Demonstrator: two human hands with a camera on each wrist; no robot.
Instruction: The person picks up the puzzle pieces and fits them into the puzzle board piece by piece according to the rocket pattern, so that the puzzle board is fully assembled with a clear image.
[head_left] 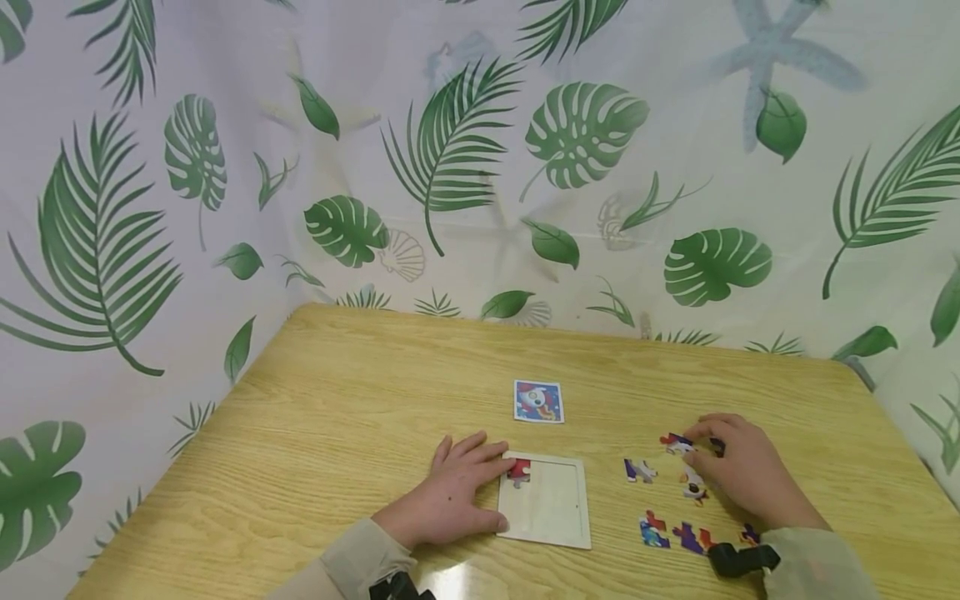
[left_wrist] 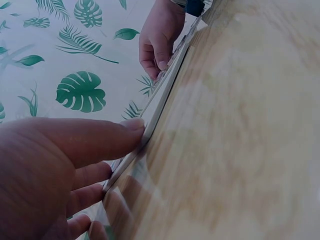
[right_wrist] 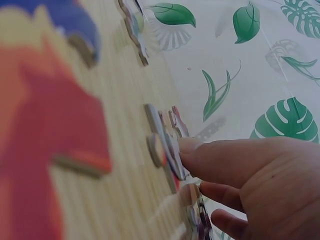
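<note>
My left hand [head_left: 457, 492] lies at the left edge of a pale square puzzle tray [head_left: 551, 508], its fingers fairly straight. The index fingertip reaches the upper left corner beside a red puzzle piece [head_left: 519, 470] set in the tray; the thumb touches the lower left rim. My right hand [head_left: 738, 467] is over the loose pieces on the right, thumb and index finger at either side of a red, blue and white puzzle piece [head_left: 678, 443]. In the right wrist view, the thumb [right_wrist: 215, 157] meets the edge of a flat piece, the other fingers behind it.
A small picture card [head_left: 538, 402] with a white figure on blue lies behind the tray on the wooden table [head_left: 390, 375]. Several loose pieces, among them a purple and white piece [head_left: 640, 471] and a blue and red piece [head_left: 654, 531], lie right of the tray. A leaf-patterned curtain [head_left: 465, 275] surrounds the table.
</note>
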